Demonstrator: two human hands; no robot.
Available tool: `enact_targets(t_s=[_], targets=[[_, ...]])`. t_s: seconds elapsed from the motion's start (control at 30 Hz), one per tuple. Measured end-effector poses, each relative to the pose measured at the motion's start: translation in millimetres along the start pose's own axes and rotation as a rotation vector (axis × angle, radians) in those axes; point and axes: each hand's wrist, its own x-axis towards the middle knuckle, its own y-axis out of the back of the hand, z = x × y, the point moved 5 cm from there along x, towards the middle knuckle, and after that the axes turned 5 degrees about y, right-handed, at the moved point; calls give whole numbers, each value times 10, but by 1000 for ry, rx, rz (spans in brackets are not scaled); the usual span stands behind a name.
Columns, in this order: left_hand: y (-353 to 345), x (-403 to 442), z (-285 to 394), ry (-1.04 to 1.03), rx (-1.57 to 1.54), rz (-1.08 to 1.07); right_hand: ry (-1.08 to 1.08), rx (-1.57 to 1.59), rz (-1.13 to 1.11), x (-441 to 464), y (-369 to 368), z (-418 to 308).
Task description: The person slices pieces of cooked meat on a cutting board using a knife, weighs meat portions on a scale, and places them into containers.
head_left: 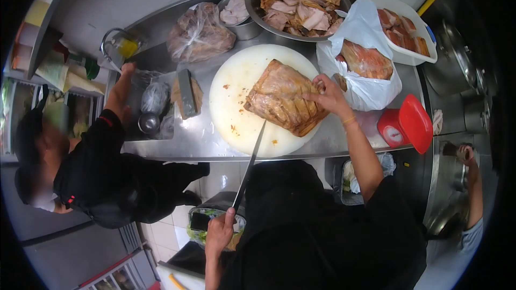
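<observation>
A browned slab of cooked meat (282, 96) lies on a round white cutting board (226, 104), with small brown scraps beside it. My right hand (332, 96) holds the slab at its right side, thumb and fingers apart on the surface. My left hand (219, 232), low and left of my body, is closed around the handle of a long knife (250, 169). The blade points up toward the board, its tip close to the slab's lower left edge. Whether tip and meat touch, I cannot tell.
Behind the board stand a bagged piece of meat (196, 35), a large bowl of cut meat (301, 35) and a white bag (371, 86). A red scale (400, 126) is at right. A sharpening stone (186, 92) lies left. Co-workers are at both sides.
</observation>
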Motion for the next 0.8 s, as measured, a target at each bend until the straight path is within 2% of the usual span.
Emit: enact_targets(t_s=[0.07,0.17,0.27,0.37,0.5,0.67,0.77,0.8], targets=[[23,63,-6,-23,0,-11,-123,15,48,-258,-1,-42],[107,150,57,-70,23,19,-90,-37,180,-537,-54,-70],[181,266,191,-119,47,78,-306,25,23,-791,-212,74],[207,567,316,-147,46,118,-565,620,-139,-1112,-616,-33],[381,688,489,-174,80,294,-524,827,-156,-1182,-1148,-475],[603,611,235,-80,-87,371,-405,975,-238,-1074,-1779,-1017],[526,495,-5,-70,-150,389,-362,766,-433,-855,-2034,-1110],[482,420,-59,-41,-183,400,-287,624,-468,-807,-1990,-1184]])
